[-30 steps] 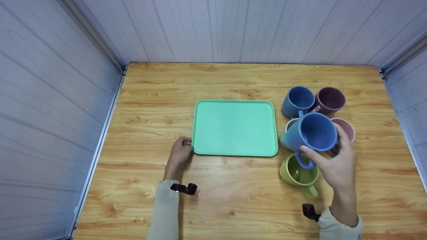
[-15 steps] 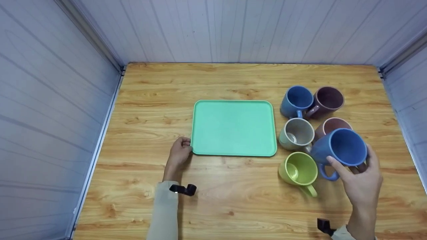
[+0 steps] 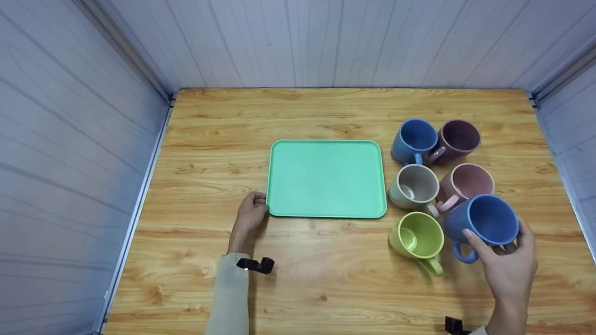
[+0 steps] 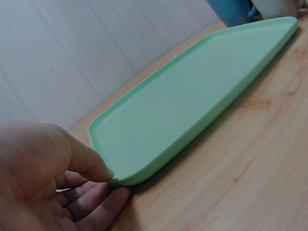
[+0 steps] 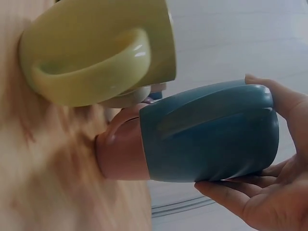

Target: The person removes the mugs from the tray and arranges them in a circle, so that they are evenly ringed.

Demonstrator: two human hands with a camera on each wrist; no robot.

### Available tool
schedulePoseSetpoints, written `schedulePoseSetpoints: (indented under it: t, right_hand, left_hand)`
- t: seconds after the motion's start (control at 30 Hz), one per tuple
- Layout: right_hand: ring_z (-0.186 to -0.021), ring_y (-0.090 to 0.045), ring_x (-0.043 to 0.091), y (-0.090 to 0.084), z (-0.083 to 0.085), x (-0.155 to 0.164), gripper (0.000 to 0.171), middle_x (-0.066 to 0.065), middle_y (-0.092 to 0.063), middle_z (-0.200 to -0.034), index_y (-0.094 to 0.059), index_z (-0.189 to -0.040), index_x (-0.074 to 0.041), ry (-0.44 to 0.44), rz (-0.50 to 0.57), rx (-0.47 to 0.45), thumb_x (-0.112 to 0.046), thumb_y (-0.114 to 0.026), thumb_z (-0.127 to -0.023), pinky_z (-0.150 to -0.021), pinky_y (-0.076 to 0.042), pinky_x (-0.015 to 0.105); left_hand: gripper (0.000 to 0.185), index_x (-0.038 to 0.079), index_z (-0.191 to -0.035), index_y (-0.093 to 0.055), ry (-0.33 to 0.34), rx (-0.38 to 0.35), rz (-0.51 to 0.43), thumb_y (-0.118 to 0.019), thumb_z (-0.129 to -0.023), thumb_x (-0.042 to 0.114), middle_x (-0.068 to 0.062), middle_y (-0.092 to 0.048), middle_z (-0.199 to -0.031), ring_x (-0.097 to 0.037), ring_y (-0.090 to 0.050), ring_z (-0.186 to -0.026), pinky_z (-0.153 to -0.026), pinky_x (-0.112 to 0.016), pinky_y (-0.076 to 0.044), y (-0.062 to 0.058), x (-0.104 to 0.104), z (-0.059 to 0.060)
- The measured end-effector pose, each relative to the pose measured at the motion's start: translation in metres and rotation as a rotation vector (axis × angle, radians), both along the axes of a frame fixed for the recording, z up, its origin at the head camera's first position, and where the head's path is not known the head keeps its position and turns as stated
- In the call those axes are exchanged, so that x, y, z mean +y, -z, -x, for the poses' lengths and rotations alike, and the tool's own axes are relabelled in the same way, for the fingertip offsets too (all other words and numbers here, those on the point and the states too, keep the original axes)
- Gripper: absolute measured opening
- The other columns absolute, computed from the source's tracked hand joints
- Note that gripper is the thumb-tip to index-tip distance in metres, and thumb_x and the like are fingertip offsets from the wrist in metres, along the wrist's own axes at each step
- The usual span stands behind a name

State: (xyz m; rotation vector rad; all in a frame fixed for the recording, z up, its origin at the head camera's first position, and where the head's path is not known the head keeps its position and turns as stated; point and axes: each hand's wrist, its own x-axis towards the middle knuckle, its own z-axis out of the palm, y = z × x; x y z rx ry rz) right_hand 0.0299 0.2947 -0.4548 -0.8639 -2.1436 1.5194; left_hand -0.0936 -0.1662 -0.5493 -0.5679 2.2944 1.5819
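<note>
A blue mug [image 3: 493,219] is in my right hand [image 3: 511,270], thumb on its near side and fingers around the right. In the right wrist view this blue mug [image 5: 211,132] is off the tabletop, in front of a pink mug [image 5: 122,151]. Its handle points toward me in the head view. Left of it stands a yellow-green mug [image 3: 416,235], and just behind it the pink mug [image 3: 471,181]. My left hand [image 3: 250,215] pinches the near left corner of a flat mint-green tray [image 3: 326,179]; its thumb rests on the rim [image 4: 113,179].
A whitish mug [image 3: 414,186] stands beside the tray's right edge. Farther back, a second blue mug [image 3: 416,139] and a dark purple mug [image 3: 460,138] stand side by side. Pale panel walls [image 3: 312,42] border the wooden table [image 3: 200,139] at the back and both sides.
My right hand has carried the blue mug rightward and toward me, from over the whitish mug to the right of the yellow-green one. The left hand and the tray stay put.
</note>
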Motion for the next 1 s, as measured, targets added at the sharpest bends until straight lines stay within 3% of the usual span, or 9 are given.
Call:
schedulePoseSetpoints:
  t: [0.23, 0.4, 0.6, 1.0]
  right_hand:
    - [-0.123, -0.053, 0.025, 0.013, -0.004, 0.002, 0.088, 0.005, -0.048, -0.135, -0.041, -0.141, -0.024, 0.022, -0.019, -0.14, -0.012, -0.086, -0.066, -0.081, -0.046, 0.007]
    - [-0.131, -0.045, 0.031, 0.026, -0.005, 0.005, 0.091, 0.006, -0.042, -0.144, -0.034, -0.145, -0.025, 0.028, -0.023, -0.213, -0.021, -0.085, -0.069, -0.1, -0.044, 0.024]
    - [-0.131, -0.044, 0.029, 0.04, -0.004, 0.007, 0.095, 0.009, -0.037, -0.146, -0.029, -0.146, -0.02, 0.028, -0.012, -0.237, -0.024, -0.084, -0.07, -0.106, -0.041, 0.034]
    - [-0.129, -0.043, 0.028, 0.051, -0.002, 0.003, 0.097, 0.012, -0.037, -0.143, -0.025, -0.147, -0.015, 0.012, -0.025, -0.224, -0.023, -0.084, -0.07, -0.108, -0.039, 0.038]
  left_hand:
    - [0.032, -0.002, -0.118, -0.053, 0.003, 0.002, -0.004, -0.048, -0.086, -0.002, -0.013, -0.053, -0.109, -0.022, -0.048, -0.096, -0.083, -0.03, -0.043, -0.001, 0.0, -0.001]
    - [0.032, -0.002, -0.117, -0.053, -0.004, -0.009, -0.008, -0.049, -0.086, -0.003, -0.013, -0.053, -0.109, -0.022, -0.049, -0.096, -0.084, -0.03, -0.044, -0.001, 0.001, 0.0]
    - [0.033, -0.002, -0.118, -0.052, 0.004, 0.008, -0.028, -0.049, -0.086, -0.003, -0.013, -0.053, -0.11, -0.021, -0.049, -0.095, -0.083, -0.03, -0.043, 0.0, 0.0, -0.001]
    - [0.033, -0.002, -0.119, -0.053, 0.0, 0.008, -0.018, -0.047, -0.087, -0.002, -0.012, -0.053, -0.108, -0.019, -0.048, -0.092, -0.079, -0.027, -0.043, -0.001, -0.002, -0.001]
